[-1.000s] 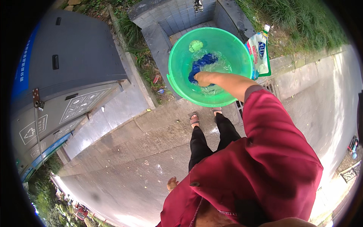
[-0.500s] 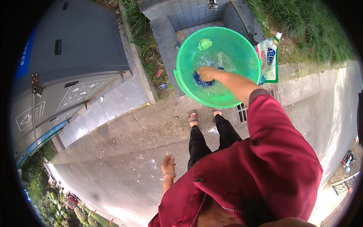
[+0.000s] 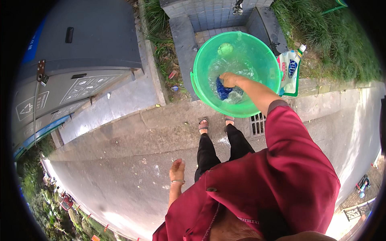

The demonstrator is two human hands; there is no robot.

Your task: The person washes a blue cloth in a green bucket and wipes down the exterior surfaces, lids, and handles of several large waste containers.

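Note:
A big green bucket [image 3: 261, 94] with water in it stands on the edge of a tiled basin. Inside it, my right hand [image 3: 230, 80] is closed on a wet dark-blue cloth [image 3: 224, 91] at the water's surface, its fingers partly hidden. A pale green round lump [image 3: 225, 49] lies toward the bucket's far side; its kind is unclear. Away from the bucket, my left hand [image 3: 177, 170] hangs low beside my body, with a bracelet on the wrist. It looks empty, with the fingers loosely bent.
Behind the bucket is the grey tiled basin [image 3: 183, 52] with a tap [image 3: 238, 8]. A white and green refill pouch [image 3: 290, 72] leans at the bucket's right. Grey bins [image 3: 92, 36] stand at left. Near my feet lies a drain grate [image 3: 257, 124]; grass grows at far right.
The blue cloth has swung below and left of my right hand and shows more of its length. The water has been stirred. My left hand still hangs at my side.

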